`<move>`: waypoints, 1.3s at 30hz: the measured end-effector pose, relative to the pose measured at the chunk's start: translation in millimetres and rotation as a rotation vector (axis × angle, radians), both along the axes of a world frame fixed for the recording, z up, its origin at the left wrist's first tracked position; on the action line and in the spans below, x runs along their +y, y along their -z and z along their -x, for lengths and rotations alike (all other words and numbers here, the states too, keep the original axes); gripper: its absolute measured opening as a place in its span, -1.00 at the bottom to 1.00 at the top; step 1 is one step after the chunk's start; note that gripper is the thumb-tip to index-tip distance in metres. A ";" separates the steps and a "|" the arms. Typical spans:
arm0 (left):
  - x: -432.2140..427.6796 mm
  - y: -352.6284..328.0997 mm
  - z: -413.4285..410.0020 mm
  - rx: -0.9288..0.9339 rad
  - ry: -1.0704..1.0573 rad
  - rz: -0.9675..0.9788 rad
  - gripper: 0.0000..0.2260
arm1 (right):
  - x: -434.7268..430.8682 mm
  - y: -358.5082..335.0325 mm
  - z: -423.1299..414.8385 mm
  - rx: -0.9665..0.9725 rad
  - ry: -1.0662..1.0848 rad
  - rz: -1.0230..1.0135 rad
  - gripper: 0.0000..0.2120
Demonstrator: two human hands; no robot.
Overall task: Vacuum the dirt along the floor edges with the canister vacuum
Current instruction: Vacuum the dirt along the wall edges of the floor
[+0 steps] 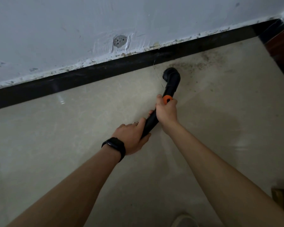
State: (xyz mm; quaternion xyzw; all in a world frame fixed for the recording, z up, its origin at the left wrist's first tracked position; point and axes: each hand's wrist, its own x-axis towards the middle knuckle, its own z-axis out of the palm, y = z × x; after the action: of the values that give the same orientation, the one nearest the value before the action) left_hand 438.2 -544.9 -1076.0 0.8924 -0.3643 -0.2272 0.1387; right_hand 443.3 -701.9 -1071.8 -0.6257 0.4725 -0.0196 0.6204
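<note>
The near end of the black vacuum tube point(150, 122) is hidden under the left hand point(132, 138), and the right hand point(166, 111) covers part of its orange collar point(166, 98). A blurred shoe point(185, 220) is cut off by the near edge; a brown object point(283, 199) at the right edge is too cropped to identify.

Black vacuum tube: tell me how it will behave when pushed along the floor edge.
The tube is probably stiff: it holds its curved shape between left hand and right hand. Its round nozzle likely glides easily on the glossy floor.
</note>
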 end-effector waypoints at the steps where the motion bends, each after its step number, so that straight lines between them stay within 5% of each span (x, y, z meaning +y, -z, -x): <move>1: 0.0 0.5 -1.3 0.001 -0.013 0.003 -0.70 | 0.0 -0.1 -2.7 0.000 -0.006 0.001 -0.66; 19: 23.3 4.3 -21.4 -0.029 -0.130 0.014 -0.70 | 25.9 -7.8 -39.4 0.077 -0.106 0.052 -0.66; 33: 158.2 -3.9 -14.3 -0.145 -0.158 -0.098 -0.65 | 147.6 -3.8 -38.6 0.012 -0.224 -0.269 -0.64; 39: 185.8 -15.5 -7.2 -0.153 -0.148 -0.236 -0.60 | 174.3 -8.1 -32.2 0.042 -0.320 -0.388 -0.43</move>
State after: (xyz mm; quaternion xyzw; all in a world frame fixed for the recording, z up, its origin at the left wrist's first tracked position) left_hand 445.4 -359.1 -1060.5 0.9416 -0.2780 -0.1890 0.0211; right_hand 475.5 -527.5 -1063.7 -0.5621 0.3753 0.1829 0.7140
